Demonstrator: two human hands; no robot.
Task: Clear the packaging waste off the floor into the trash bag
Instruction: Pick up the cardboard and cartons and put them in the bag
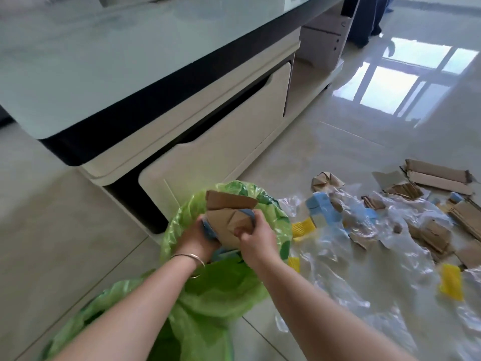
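1. Crumpled cardboard [229, 220] sits over the green trash bag [208, 287] mouth; left hand [200, 238] and right hand [253, 239] fingers grip it.
2. Likely step: stuffing it in.
3. Next: release, then reach the plastic film [338, 256] and scraps on the floor [65, 230].
4. No writing is readable.

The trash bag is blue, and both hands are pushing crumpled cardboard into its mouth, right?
Not quite: the head view shows the trash bag is green, not blue. Both the left hand and the right hand are pushing crumpled cardboard into its mouth.
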